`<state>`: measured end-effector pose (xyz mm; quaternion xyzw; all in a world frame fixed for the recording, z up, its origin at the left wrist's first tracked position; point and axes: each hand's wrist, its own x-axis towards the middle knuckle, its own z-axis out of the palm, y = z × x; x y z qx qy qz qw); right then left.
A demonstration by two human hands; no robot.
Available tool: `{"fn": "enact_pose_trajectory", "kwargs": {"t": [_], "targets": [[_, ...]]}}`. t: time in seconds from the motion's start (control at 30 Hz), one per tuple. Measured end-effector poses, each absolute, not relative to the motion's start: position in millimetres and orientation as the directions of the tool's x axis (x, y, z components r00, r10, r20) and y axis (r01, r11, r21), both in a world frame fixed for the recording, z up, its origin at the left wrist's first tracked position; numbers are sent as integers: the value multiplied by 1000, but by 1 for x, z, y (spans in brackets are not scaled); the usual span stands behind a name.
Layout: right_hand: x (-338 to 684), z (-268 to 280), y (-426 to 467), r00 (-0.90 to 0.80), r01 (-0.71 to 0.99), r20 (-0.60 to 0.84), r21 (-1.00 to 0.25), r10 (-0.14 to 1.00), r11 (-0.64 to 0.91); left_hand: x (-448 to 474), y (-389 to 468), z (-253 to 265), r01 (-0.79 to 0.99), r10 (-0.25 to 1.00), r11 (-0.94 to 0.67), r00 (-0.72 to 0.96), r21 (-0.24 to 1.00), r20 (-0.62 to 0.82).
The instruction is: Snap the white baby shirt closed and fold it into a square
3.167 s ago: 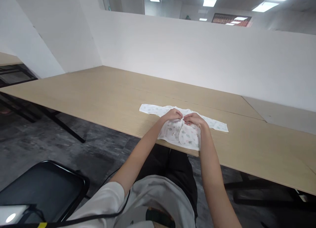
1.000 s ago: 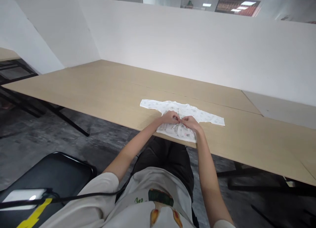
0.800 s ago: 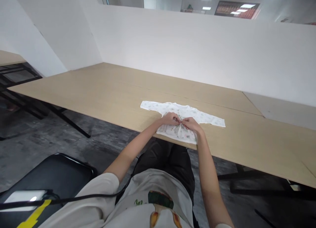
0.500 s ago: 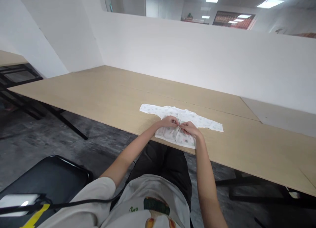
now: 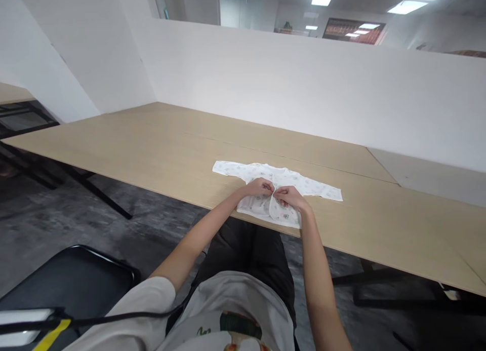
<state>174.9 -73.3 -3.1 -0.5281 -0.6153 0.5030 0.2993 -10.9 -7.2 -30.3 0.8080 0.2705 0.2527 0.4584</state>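
A small white baby shirt (image 5: pixel 284 178) with a faint print lies on the table, its long sleeves spread to both sides and its hem near the front edge. My left hand (image 5: pixel 261 187) pinches the front opening of the shirt from the left. From the right, my right hand (image 5: pixel 289 196) grips the facing edge, fingertips almost meeting those of the left. Between them the cloth is slightly lifted and puckered. Whatever fastening is at the fingertips is too small to make out.
The shirt lies on a long wooden table (image 5: pixel 159 153) against a white partition wall (image 5: pixel 266 77) with glass above. A black chair (image 5: pixel 87 275) stands at my lower left, with a white device (image 5: pixel 23 325) and cable on it.
Both hands keep their pinch on the shirt front, with only slight finger movement. The cloth below the fingers lies a little differently. The camera view has shifted slightly.
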Motion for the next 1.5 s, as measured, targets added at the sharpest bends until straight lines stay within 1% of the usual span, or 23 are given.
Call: {"fn": "enact_pose_trajectory", "kwargs": {"t": [0.13, 0.27, 0.33, 0.43, 0.53, 0.67, 0.77, 0.9, 0.97, 1.0, 1.03, 1.07, 1.1, 1.13, 1.17, 1.2, 1.23, 1.27, 1.33, 1.4, 1.43, 1.47, 1.5], "targets": [[173, -4, -74, -235, 396, -139, -918, 962, -36, -10, -9, -28, 218, 682, -436, 713, 873, 163], [172, -3, -75, -204, 421, -128, -906, 971, -31, -10, -16, -21, 239, 712, -404, 689, 883, 139], [172, -4, -75, -199, 438, -133, -898, 971, -33, -10, -20, -18, 284, 735, -409, 666, 867, 128], [174, -7, -72, -203, 458, -143, -888, 969, -35, -9, -24, -15, 319, 754, -444, 638, 837, 157], [175, -8, -70, -185, 457, -173, -887, 967, -71, -9, -27, -14, 302, 741, -481, 642, 823, 197], [175, -5, -71, -162, 396, -228, -906, 960, -149, -9, -25, -15, 302, 723, -513, 657, 804, 215], [171, -4, -73, -140, 393, -272, -898, 952, -199, -9, -24, -19, 335, 683, -595, 690, 731, 239], [175, -3, -67, -129, 509, -302, -837, 945, -198, -16, -15, -20, 415, 646, -694, 720, 588, 255], [189, 0, -56, -123, 570, -302, -801, 946, -182, -29, -2, -17, 453, 672, -688, 693, 567, 261], [200, 3, -49, -75, 601, -276, -780, 958, -178, -39, 7, -15, 493, 711, -666, 645, 560, 279], [213, 5, -41, 9, 645, -221, -744, 975, -175, -51, 17, -13, 553, 765, -627, 569, 549, 302], [228, 7, -34, 119, 703, -131, -689, 984, -176, -63, 27, -13, 631, 823, -567, 468, 529, 322], [243, 8, -28, 213, 786, -10, -592, 977, -177, -76, 37, -13, 719, 871, -488, 365, 494, 329], [258, 8, -23, 257, 874, 112, -450, 960, -182, -88, 46, -14, 799, 910, -396, 276, 453, 310], [273, 7, -19, 239, 941, 195, -287, 951, -178, -98, 54, -15, 853, 938, -316, 213, 415, 275], [285, 4, -17, 186, 979, 227, -129, 956, -160, -106, 60, -16, 890, 954, -263, 182, 373, 238], [295, 1, -17, 128, 991, 214, 0, 968, -131, -111, 64, -17, 912, 963, -241, 181, 332, 200], [303, -1, -19, 80, 991, 170, 88, 982, -96, -114, 67, -17, 923, 964, -250, 208, 293, 165], [313, 0, -24, 37, 984, 61, 171, 997, -47, -115, 70, -8, 927, 952, -303, 285, 221, 110], [317, 13, -32, 23, 980, -11, 199, 1000, -20, -113, 72, 13, 928, 945, -324, 311, 185, 100], [319, 25, -36, 29, 977, 5, 212, 1000, -29, -112, 72, 28, 931, 945, -319, 297, 180, 138], [321, 40, -40, 43, 973, 70, 224, 997, -57, -113, 72, 46, 932, 938, -316, 279, 177, 205], [324, 56, -45, 62, 967, 183, 232, 981, -105, -114, 71, 66, 934, 917, -316, 255, 169, 306]]}}
